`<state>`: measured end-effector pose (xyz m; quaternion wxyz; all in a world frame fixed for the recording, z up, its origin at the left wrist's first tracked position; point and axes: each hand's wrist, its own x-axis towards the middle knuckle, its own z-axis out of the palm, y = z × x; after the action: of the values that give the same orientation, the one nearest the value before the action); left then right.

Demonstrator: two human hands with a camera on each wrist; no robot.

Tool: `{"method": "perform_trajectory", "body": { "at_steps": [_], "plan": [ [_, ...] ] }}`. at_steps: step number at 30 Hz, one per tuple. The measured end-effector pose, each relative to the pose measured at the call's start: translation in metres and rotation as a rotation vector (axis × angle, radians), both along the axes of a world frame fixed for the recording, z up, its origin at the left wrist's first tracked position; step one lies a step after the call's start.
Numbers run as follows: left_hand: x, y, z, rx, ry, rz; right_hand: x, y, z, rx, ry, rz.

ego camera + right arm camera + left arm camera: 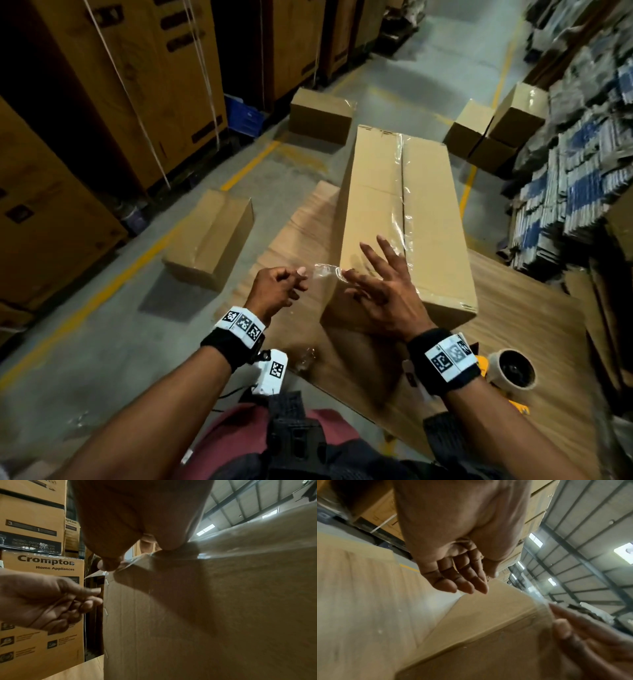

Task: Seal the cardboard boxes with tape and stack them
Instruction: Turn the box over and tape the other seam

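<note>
A long cardboard box (394, 205) lies on a wooden board (513, 308), with clear tape along its top seam. A loose end of tape (327, 270) sticks out to the left from the box's near left corner. My right hand (376, 284) rests on that near end with straight, spread fingers, and one fingertip (109, 564) presses the tape at the corner. My left hand (281, 287) hovers just left of the tape end with loosely curled fingers (464, 580). Nothing shows between them. In the right wrist view the tape end (99, 573) hangs free above my left hand (51, 601).
A tape roll (512, 368) sits on the board behind my right wrist. Smaller taped boxes stand on the floor at left (209, 236), ahead (320, 114) and stacked at right (493, 130). Tall printed cartons (102, 102) line the left. Bundled flat packs (582, 154) pile at right.
</note>
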<state>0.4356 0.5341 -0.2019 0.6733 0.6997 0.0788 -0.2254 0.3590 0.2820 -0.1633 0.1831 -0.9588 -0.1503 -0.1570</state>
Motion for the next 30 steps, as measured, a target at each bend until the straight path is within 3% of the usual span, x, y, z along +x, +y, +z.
{"method": "perform_trajectory", "body": {
  "at_steps": [4,7,12,20,25,30],
  "plan": [
    [0.005,-0.014,0.033,-0.23,0.127,-0.067,-0.004,0.01,0.007,-0.039,0.022,-0.008],
    [0.006,-0.026,0.036,-0.163,0.036,-0.173,-0.006,0.017,0.011,-0.148,0.029,0.0],
    [-0.001,-0.035,0.017,-0.168,0.04,-0.132,-0.006,0.02,0.014,-0.23,0.07,-0.007],
    [-0.006,-0.04,0.014,-0.211,0.288,-0.104,-0.006,0.018,0.019,-0.067,0.088,-0.048],
    [-0.006,-0.033,0.009,-0.046,0.535,-0.451,-0.008,0.02,0.017,-0.072,0.078,-0.052],
    [-0.023,-0.045,-0.005,-0.269,0.689,-0.36,-0.008,0.021,0.019,-0.029,0.068,-0.045]
  ]
}}
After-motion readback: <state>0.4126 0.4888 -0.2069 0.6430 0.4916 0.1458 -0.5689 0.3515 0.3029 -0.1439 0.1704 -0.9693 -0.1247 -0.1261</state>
